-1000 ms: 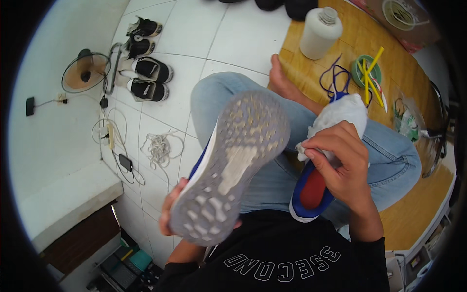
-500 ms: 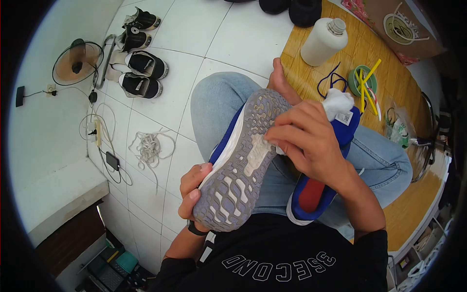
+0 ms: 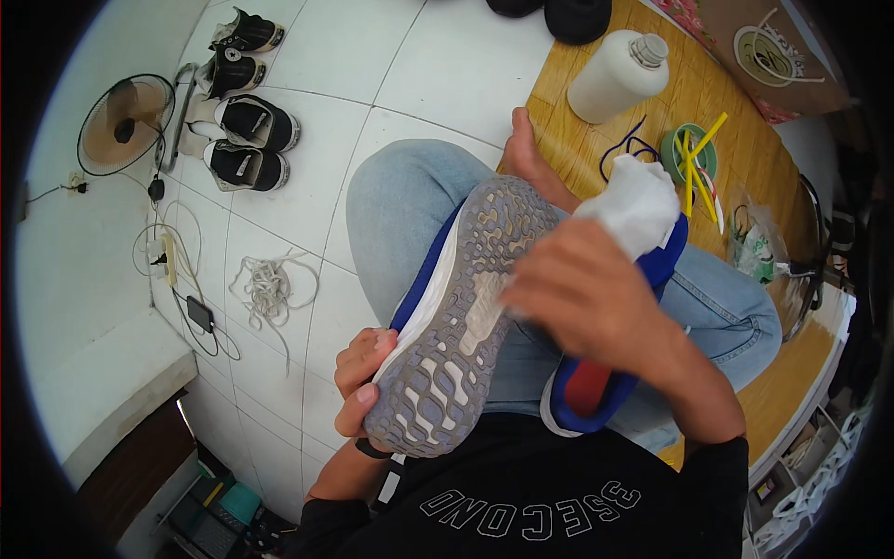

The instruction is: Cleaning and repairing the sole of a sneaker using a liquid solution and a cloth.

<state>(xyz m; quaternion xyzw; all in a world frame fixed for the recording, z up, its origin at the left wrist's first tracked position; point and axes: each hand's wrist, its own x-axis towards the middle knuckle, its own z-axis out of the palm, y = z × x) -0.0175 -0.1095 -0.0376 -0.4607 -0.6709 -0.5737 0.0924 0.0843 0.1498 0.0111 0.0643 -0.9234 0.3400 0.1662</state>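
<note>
My left hand (image 3: 363, 382) grips a blue running shoe (image 3: 430, 373) by its heel end, with the grey and white patterned sole turned up toward me. Over the middle of that sole, my right hand (image 3: 587, 289) is closed around a white cloth (image 3: 635, 205), which bunches out past the knuckles. Motion smears the right fingertips, so whether they touch the sole cannot be told. The second blue shoe (image 3: 584, 389), with a red insole, lies in my lap, partly hidden under my right hand and forearm.
A white bottle (image 3: 617, 76) stands on the wood-patterned mat beside a green bowl (image 3: 680, 149) with yellow sticks. Black shoes (image 3: 251, 130) line the tiles at far left, near a fan (image 3: 126, 126). White laces (image 3: 270, 291) lie piled on the floor, close to a power strip (image 3: 169, 261).
My right hand has shifted slightly across the sole and blurred, and more of the white cloth shows above it. The whole view has moved a little; the left hand keeps its hold.
</note>
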